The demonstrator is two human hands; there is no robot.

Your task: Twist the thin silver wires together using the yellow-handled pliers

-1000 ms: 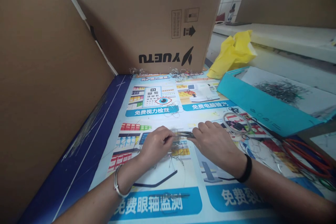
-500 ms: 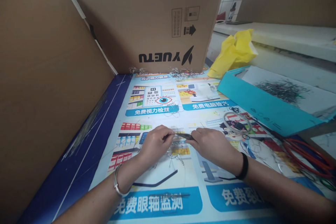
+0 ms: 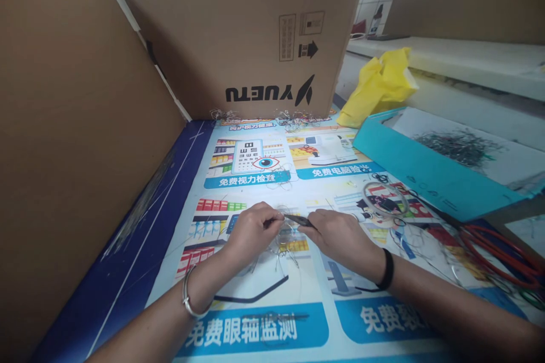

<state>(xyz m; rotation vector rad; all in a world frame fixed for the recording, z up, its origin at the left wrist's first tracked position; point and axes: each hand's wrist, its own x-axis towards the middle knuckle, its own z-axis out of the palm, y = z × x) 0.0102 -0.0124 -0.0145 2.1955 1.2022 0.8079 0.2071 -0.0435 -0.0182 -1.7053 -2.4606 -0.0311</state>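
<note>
My right hand is wrapped round a pair of dark pliers, whose narrow jaws point left. The tips of the jaws reach the pinched fingertips of my left hand. What those fingers hold is too small to make out, though thin wire seems to be there. Below and between both hands lies a loose tangle of fine wire on the printed sheet. Closer to me a small bundle of dark straight wires rests on the sheet.
Cardboard panels stand at the left and back, with wire tangles along the base. On the right are a turquoise box lid bearing a heap of dark wire pieces, a yellow bag, a clear ring and red coils.
My right hand and the pliers have shifted very slightly, and the jaws look a little more tilted. My left hand stays nearly in place, still pinched.
</note>
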